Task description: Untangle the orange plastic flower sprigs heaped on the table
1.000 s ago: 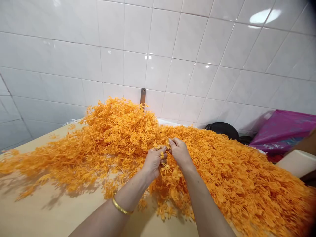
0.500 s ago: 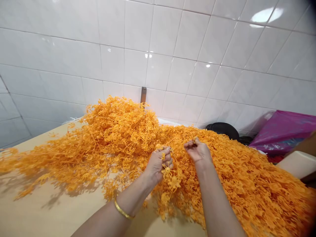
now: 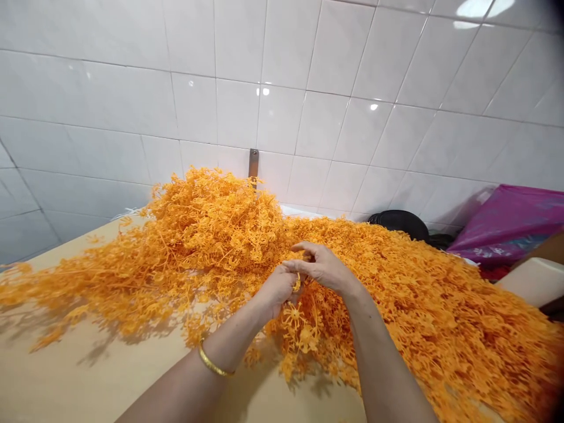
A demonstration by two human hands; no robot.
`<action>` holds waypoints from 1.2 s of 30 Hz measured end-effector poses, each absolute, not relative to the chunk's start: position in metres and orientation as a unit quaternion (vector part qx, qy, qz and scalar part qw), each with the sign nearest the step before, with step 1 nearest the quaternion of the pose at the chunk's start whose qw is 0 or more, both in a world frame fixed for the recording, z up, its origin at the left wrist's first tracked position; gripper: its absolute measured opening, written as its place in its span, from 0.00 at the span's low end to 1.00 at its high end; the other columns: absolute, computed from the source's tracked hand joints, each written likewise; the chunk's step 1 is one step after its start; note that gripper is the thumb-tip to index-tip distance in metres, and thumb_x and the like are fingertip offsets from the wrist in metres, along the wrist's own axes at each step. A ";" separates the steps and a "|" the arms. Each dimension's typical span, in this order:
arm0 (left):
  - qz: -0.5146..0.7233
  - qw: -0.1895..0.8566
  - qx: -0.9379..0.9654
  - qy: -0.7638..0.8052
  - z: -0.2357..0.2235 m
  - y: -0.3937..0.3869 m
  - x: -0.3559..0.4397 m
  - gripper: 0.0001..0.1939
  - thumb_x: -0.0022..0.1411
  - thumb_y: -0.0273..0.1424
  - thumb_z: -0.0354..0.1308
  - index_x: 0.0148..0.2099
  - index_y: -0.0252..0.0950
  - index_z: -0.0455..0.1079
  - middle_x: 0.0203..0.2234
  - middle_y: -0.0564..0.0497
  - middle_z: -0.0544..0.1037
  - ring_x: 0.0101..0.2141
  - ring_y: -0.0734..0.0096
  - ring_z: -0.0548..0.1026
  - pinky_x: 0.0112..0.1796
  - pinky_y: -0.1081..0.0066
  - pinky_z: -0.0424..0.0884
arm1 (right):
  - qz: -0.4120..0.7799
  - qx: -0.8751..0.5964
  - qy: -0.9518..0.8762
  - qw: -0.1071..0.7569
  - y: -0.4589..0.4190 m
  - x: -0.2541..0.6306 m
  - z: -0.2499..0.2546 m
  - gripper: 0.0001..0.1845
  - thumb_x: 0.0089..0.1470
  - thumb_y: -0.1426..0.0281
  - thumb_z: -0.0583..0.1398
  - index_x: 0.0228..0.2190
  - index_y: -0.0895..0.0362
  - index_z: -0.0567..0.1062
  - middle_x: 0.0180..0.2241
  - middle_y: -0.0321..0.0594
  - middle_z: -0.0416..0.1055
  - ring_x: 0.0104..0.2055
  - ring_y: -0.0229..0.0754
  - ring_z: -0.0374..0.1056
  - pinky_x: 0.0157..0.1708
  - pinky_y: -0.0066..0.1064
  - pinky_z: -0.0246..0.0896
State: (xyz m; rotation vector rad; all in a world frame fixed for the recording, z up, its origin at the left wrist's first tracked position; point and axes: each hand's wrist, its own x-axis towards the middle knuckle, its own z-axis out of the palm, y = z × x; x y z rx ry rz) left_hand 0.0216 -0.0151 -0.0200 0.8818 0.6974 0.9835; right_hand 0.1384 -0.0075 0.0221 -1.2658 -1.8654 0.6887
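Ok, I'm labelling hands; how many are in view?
2: the left hand, holding an orange sprig mid-picture, and the right hand, just to its right. They overlap; no third shows.

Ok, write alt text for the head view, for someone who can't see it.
A person's left hand and right hand come together at an orange flower sprig, amid large heaps of similar flowers on a pale tabletop. A gold bracelet circles the left forearm; behind is a white tiled wall, with purple plastic at right.

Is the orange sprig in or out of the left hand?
In: the left hand is curled around the sprig, its blossoms hanging just below.
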 end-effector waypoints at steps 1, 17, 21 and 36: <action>0.444 0.718 0.419 0.335 -0.020 -0.016 0.023 0.07 0.43 0.19 0.53 0.25 0.35 0.61 0.14 0.58 0.62 0.12 0.85 0.53 0.14 0.80 0.44 | 0.264 -0.495 -0.746 0.359 -0.007 0.138 0.021 0.13 0.38 0.62 0.60 0.27 0.56 0.73 0.18 0.32 0.60 0.20 0.33 0.54 0.18 0.24 0.45; 0.443 0.719 0.457 0.278 -0.007 -0.007 0.014 0.15 0.41 0.36 0.60 0.20 0.34 0.57 0.08 0.60 0.55 0.10 0.85 0.51 0.14 0.79 0.45 | 0.438 -0.432 -0.445 0.651 0.009 0.102 0.003 0.17 0.33 0.64 0.62 0.11 0.58 0.60 0.12 0.26 0.51 0.14 0.27 0.44 0.15 0.23 0.40; 0.451 0.735 0.439 0.252 -0.005 -0.010 0.013 0.14 0.42 0.36 0.60 0.21 0.33 0.60 0.08 0.61 0.55 0.10 0.86 0.51 0.14 0.79 0.45 | 0.444 -0.437 -0.350 0.700 0.015 0.105 0.004 0.15 0.34 0.68 0.62 0.12 0.58 0.60 0.12 0.27 0.53 0.15 0.27 0.48 0.15 0.22 0.45; 0.486 0.764 0.352 0.236 -0.002 -0.006 0.008 0.11 0.51 0.34 0.54 0.34 0.32 0.70 0.21 0.54 0.64 0.19 0.83 0.61 0.20 0.78 0.59 | 0.295 -0.497 -0.334 0.744 -0.002 0.154 0.039 0.12 0.35 0.68 0.61 0.28 0.55 0.70 0.30 0.31 0.66 0.28 0.30 0.61 0.22 0.22 0.53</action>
